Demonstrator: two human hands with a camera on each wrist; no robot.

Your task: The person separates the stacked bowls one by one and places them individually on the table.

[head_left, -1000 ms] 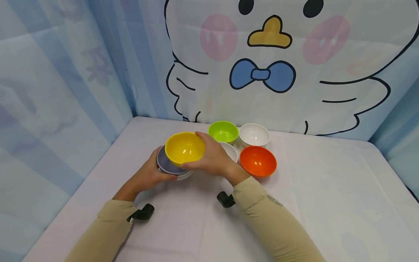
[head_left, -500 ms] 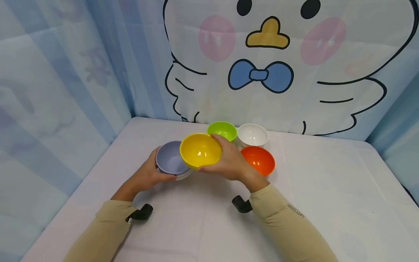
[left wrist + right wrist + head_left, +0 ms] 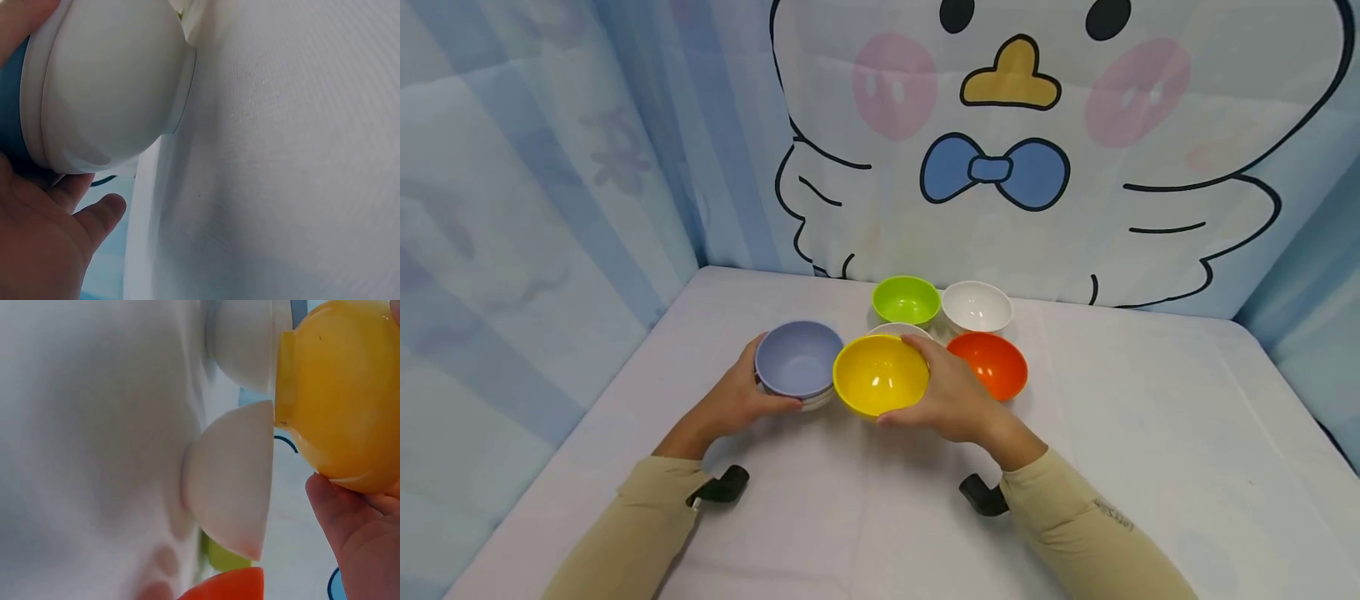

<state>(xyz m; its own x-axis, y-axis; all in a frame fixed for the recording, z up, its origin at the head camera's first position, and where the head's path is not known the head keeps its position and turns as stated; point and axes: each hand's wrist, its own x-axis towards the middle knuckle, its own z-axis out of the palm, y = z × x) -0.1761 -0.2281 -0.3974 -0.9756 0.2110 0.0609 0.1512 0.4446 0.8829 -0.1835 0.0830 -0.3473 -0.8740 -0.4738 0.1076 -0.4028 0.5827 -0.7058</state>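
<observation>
My right hand (image 3: 952, 392) grips a yellow bowl (image 3: 880, 379) at its right side, thumb at the near rim and fingers at the far one. In the right wrist view the yellow bowl (image 3: 350, 394) is held above the tabletop, higher than a white bowl (image 3: 234, 481). To its left, my left hand (image 3: 741, 396) holds a stack: a lavender bowl (image 3: 800, 360) nested on white bowls (image 3: 817, 402). In the left wrist view the lower white bowl (image 3: 112, 87) has its foot close over the table, with fingers curved around the stack's side.
Behind the yellow bowl stand a green bowl (image 3: 906, 300), a white bowl (image 3: 977, 307), and another white bowl (image 3: 898, 330) partly hidden. An orange bowl (image 3: 991, 365) is just right of my right hand. A patterned curtain (image 3: 745, 167) hangs along the white table's back edge.
My right hand has carried the yellow bowl right and nearer to me, from over the lavender bowl to beside it. My left hand has stayed on the stack.
</observation>
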